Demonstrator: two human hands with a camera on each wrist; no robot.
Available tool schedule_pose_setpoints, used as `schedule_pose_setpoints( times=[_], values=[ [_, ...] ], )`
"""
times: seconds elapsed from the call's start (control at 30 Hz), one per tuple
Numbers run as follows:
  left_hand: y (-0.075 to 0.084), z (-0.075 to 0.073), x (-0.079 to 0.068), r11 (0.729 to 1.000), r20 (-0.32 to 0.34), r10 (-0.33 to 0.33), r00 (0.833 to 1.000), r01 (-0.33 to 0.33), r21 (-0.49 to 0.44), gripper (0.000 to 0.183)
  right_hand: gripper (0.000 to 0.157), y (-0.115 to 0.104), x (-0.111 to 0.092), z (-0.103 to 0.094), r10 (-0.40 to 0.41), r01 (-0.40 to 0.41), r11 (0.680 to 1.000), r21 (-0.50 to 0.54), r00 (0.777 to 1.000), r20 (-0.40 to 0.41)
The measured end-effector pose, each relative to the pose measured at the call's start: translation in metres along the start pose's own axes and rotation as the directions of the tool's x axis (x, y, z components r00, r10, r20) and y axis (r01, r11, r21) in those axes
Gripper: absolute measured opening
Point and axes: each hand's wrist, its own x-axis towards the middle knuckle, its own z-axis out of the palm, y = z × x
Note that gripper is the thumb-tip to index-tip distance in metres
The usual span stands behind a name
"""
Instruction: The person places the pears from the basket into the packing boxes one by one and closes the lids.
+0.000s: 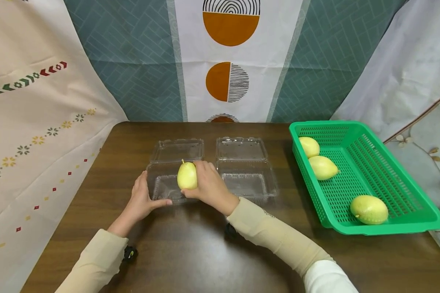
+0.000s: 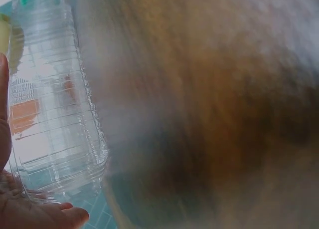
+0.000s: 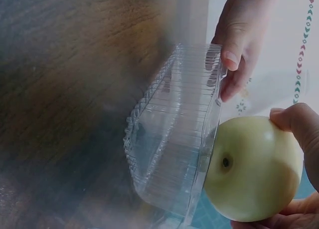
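A yellow pear (image 1: 187, 176), stem upward in the head view, is held by my right hand (image 1: 210, 183) over the left clear plastic clamshell container (image 1: 162, 187). The right wrist view shows the pear's underside (image 3: 254, 166) with its small dark dimple, close to the container's rim (image 3: 212, 124). My left hand (image 1: 141, 199) is spread at the container's front left corner, its thumb along the front edge and fingers beside the left side. In the left wrist view, its fairly straight fingers (image 2: 50, 216) touch the container wall (image 2: 55, 139).
A second clear clamshell (image 1: 245, 179) stands to the right with its lid open. Farther right is a green plastic basket (image 1: 366, 230) with three yellow pears, one of them (image 1: 369, 209) near its front. The brown table (image 1: 190, 252) meets hanging cloths at the back and sides.
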Motion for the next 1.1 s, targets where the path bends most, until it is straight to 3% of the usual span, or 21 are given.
schedule_pose_setpoints(
  times=[0.5, 1.1],
  values=[
    [-0.002, 0.000, 0.001, 1.000, -0.016, 0.022, 1.000, -0.022, 0.014, 0.127, 0.073, -0.004, 0.012, 0.001, 0.055, -0.055, 0.998, 0.000, 0.996, 0.065],
    [-0.001, -0.001, -0.001, 1.000, -0.015, 0.012, 1.000, -0.012, 0.011, 0.127, 0.075, -0.006, 0.019, 0.010, 0.078, -0.070, 0.994, -0.089, 0.993, 0.085]
  ],
)
